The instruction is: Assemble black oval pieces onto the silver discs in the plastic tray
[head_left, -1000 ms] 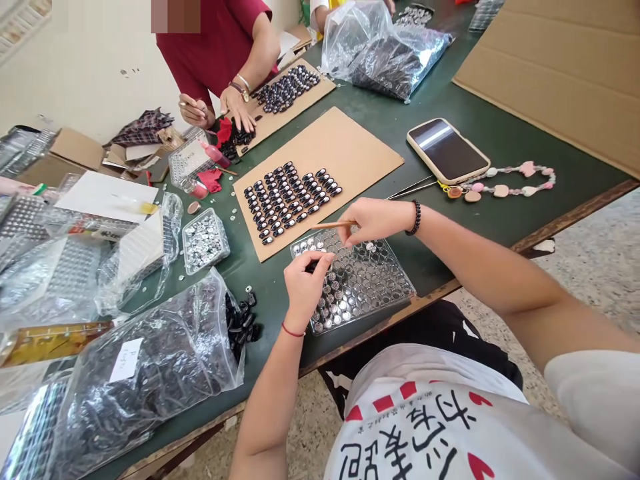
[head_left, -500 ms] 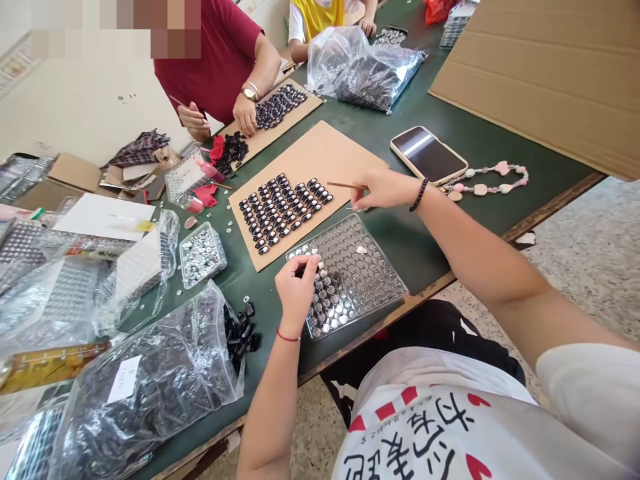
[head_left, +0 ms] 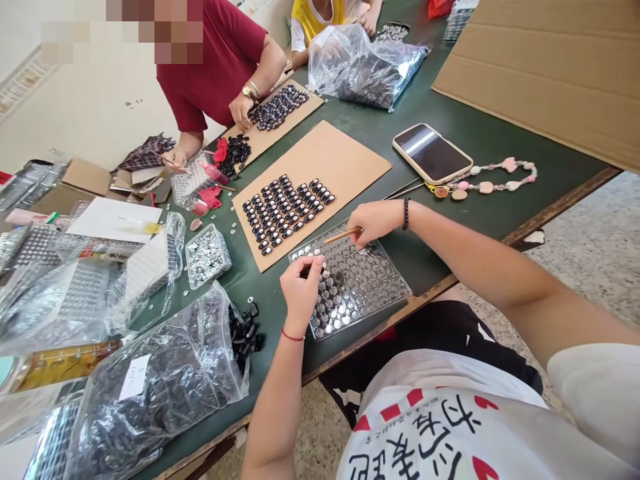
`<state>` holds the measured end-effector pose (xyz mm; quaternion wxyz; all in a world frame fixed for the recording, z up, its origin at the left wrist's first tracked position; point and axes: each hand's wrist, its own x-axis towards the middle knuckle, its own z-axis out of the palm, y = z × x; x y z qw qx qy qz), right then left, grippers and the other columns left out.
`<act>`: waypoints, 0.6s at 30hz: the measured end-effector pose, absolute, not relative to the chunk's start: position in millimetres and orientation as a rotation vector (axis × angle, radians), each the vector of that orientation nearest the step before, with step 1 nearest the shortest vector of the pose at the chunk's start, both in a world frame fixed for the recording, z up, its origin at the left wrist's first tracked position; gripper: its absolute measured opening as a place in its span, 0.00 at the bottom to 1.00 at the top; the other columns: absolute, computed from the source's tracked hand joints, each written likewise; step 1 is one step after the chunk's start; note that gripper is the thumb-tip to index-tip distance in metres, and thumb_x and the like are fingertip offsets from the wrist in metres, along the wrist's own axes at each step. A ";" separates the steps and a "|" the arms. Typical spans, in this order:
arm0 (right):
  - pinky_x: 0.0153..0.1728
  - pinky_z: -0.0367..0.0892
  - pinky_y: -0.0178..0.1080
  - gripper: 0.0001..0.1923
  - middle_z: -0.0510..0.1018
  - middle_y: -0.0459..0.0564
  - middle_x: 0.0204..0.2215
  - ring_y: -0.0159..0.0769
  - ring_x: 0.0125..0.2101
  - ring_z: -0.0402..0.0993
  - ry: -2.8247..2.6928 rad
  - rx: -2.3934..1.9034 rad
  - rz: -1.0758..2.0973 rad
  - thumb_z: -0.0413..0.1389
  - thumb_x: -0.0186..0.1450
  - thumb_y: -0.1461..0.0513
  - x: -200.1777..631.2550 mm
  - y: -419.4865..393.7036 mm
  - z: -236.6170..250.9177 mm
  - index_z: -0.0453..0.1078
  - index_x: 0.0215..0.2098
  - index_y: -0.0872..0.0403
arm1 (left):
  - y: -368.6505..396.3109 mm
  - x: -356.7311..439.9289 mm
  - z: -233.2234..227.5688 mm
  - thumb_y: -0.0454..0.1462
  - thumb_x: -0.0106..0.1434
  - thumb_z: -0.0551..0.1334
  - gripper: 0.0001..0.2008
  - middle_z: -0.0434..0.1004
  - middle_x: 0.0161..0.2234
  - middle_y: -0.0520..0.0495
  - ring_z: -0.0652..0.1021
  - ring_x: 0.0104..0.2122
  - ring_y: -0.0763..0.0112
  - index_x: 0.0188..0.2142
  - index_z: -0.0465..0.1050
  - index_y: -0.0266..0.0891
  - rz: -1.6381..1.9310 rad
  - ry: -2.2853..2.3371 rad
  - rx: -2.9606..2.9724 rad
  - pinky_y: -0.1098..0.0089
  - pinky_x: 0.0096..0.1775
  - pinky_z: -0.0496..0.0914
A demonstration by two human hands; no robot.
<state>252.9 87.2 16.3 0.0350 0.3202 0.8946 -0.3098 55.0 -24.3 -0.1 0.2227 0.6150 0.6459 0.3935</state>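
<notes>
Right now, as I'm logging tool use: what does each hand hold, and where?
Right hand pinches a thin stick near its rear end. Left hand pinches a small dark piece over the tray.

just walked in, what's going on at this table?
A person seated at a green table works over a clear blister tray of small shiny round pieces. The left hand pinches a small dark piece above the tray's near-left part; the right hand holds a thin wooden stick with its tip over the tray's far edge. Beyond lies a cardboard sheet with rows of dark oval pieces. Another person in a red shirt works over a second card farther up.
</notes>
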 end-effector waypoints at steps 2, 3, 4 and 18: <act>0.23 0.52 0.31 0.10 0.74 0.43 0.25 0.29 0.25 0.66 2.755 0.952 -0.922 0.58 0.48 0.58 253.1 85.9 16.6 0.71 0.28 0.54 | -24.0 54.9 -0.3 0.44 0.54 0.59 0.12 0.71 0.22 0.52 0.70 0.24 0.75 0.26 0.72 0.37 1.090 1.781 1.698 0.74 0.30 0.65; 0.23 0.52 0.31 0.11 0.74 0.43 0.25 0.29 0.25 0.65 2.753 0.944 -0.899 0.59 0.48 0.57 252.4 84.8 16.4 0.70 0.28 0.54 | -23.9 55.0 -0.2 0.44 0.54 0.59 0.12 0.71 0.22 0.52 0.70 0.24 0.75 0.26 0.72 0.37 1.089 1.780 1.702 0.74 0.30 0.65; 0.22 0.51 0.31 0.12 0.74 0.43 0.25 0.29 0.25 0.65 2.747 0.944 -0.874 0.59 0.47 0.57 251.3 83.5 16.0 0.70 0.28 0.54 | -23.8 55.1 -0.2 0.44 0.54 0.58 0.12 0.71 0.22 0.52 0.70 0.24 0.75 0.26 0.72 0.37 1.086 1.781 1.708 0.74 0.29 0.64; 0.29 0.59 0.33 0.09 0.75 0.47 0.28 0.32 0.29 0.68 2.873 1.487 -0.939 0.57 0.52 0.58 290.3 107.7 26.0 0.71 0.30 0.55 | -23.7 56.2 -0.4 0.44 0.55 0.58 0.12 0.71 0.22 0.51 0.70 0.24 0.75 0.25 0.71 0.37 1.042 1.795 1.748 0.75 0.29 0.64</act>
